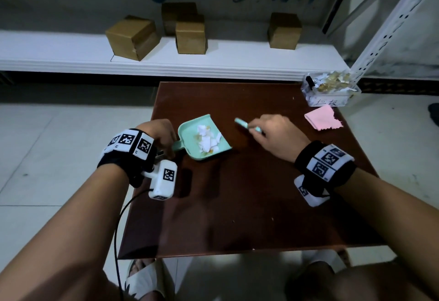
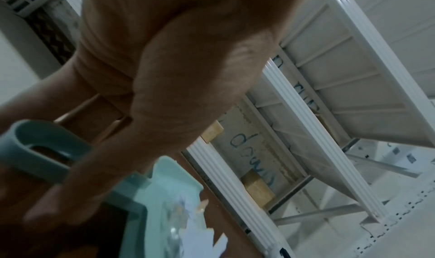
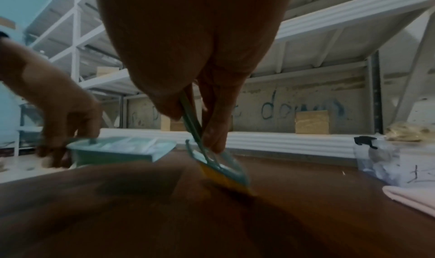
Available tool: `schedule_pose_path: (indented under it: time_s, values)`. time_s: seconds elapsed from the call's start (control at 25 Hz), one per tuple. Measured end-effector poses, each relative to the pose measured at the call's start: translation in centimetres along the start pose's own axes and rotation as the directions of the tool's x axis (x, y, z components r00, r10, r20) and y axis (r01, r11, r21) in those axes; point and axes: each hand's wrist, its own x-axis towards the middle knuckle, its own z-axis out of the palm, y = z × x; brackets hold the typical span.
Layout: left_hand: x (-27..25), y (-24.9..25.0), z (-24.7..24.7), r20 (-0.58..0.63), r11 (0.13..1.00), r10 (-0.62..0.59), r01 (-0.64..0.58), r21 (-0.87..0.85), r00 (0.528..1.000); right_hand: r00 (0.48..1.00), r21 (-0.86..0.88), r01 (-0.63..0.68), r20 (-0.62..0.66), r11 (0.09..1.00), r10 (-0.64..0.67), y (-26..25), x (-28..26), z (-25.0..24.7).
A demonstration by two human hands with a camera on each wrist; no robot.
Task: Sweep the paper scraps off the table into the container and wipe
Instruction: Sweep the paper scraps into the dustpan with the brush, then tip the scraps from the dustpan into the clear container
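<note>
A mint-green dustpan (image 1: 190,131) (image 2: 162,189) (image 3: 122,153) sits on the dark brown table (image 1: 237,205), holding white and tan paper scraps (image 1: 207,137) (image 2: 195,230). My left hand (image 1: 164,134) (image 2: 150,113) grips its handle (image 1: 177,145) (image 2: 40,150) at the table's left edge. To the right, my right hand (image 1: 273,131) (image 3: 207,102) pinches a small mint-green brush (image 1: 247,125) (image 3: 219,165), whose yellow bristles touch the tabletop. A clear plastic container (image 1: 330,91) (image 3: 395,161) of scraps stands at the table's far right corner.
A folded pink cloth (image 1: 324,117) (image 3: 414,197) lies near the container. Behind the table runs a low white shelf (image 1: 71,53) with several cardboard boxes (image 1: 133,36). A perforated white upright (image 1: 389,27) rises at the right. White tile floor surrounds the table.
</note>
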Motion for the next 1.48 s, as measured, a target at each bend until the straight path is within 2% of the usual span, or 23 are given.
schedule_pose_path:
  time_s: [0.04,0.08,0.2,0.36,0.44,0.52,0.64,0.68,0.72,0.76,0.8,0.88,0.92,0.96,1.12,1.24,1.48]
  values:
    - [0.4,0.0,0.0,-0.031,0.994,-0.109,0.109,0.002,0.994,0.996,-0.023,-0.003,0.091,1.000,0.005,-0.3,-0.6,0.5]
    - [0.7,0.1,0.2,-0.074,0.990,-0.140,0.139,-0.013,0.987,0.987,-0.039,0.003,0.159,0.999,0.003,-0.7,-1.1,1.0]
    - [1.4,2.0,0.4,-0.127,0.988,-0.148,0.141,-0.069,0.981,0.951,-0.100,0.034,0.309,0.994,-0.002,-1.8,-2.0,1.8]
    - [1.1,3.9,0.4,-0.202,0.973,-0.167,0.128,-0.192,0.965,0.878,-0.056,0.052,0.478,0.997,-0.019,-2.3,-2.0,3.3]
    - [1.1,4.9,0.4,-0.236,0.969,-0.155,0.100,-0.228,0.959,0.891,-0.037,0.052,0.454,0.998,-0.029,-1.8,-2.0,3.7]
    - [1.3,5.6,0.3,-0.262,0.963,-0.137,0.066,-0.262,0.955,0.925,-0.003,0.027,0.380,1.000,-0.024,-1.6,-1.8,3.5]
    - [1.6,6.8,0.4,-0.272,0.941,-0.117,0.020,-0.337,0.955,0.973,0.150,-0.086,0.223,0.985,0.051,-1.8,-1.5,2.8]
    - [1.9,7.2,0.7,-0.271,0.931,-0.109,0.002,-0.365,0.956,0.981,0.272,-0.138,0.168,0.952,0.094,-2.1,-1.4,2.5]
    - [2.0,7.7,0.8,-0.273,0.927,-0.106,-0.004,-0.375,0.956,0.976,0.433,-0.208,0.149,0.877,0.158,-2.6,-1.1,2.3]
    - [2.2,8.1,1.0,-0.283,0.932,-0.101,-0.009,-0.361,0.954,0.959,0.602,-0.283,0.160,0.747,0.234,-3.2,-0.7,2.1]
    - [2.2,8.6,1.1,-0.295,0.942,-0.092,-0.014,-0.336,0.951,0.931,0.741,-0.347,0.199,0.575,0.306,-3.8,-0.4,1.8]
    - [2.1,9.5,1.5,-0.340,0.959,-0.078,-0.023,-0.283,0.937,0.877,0.881,-0.411,0.311,0.235,0.366,-4.6,0.3,1.0]
    - [2.0,9.9,1.8,-0.355,0.964,-0.069,-0.029,-0.264,0.932,0.866,0.903,-0.415,0.352,0.116,0.355,-5.0,0.5,0.7]
    - [2.1,10.2,2.0,-0.363,0.967,-0.055,-0.041,-0.251,0.930,0.864,0.909,-0.413,0.375,0.049,0.336,-5.2,0.5,0.6]
    - [2.5,11.2,3.4,-0.408,0.980,0.022,-0.100,-0.171,0.913,0.852,0.912,-0.411,0.386,-0.005,0.355,-5.3,0.7,1.1]
    - [3.0,11.8,4.4,-0.414,0.991,0.078,-0.117,-0.070,0.907,0.824,0.909,-0.416,0.373,0.007,0.425,-4.7,0.7,1.6]
    - [3.7,12.6,5.2,-0.308,0.976,0.216,-0.215,0.038,0.927,0.759,0.900,-0.435,0.364,0.005,0.540,-3.8,0.1,1.6]
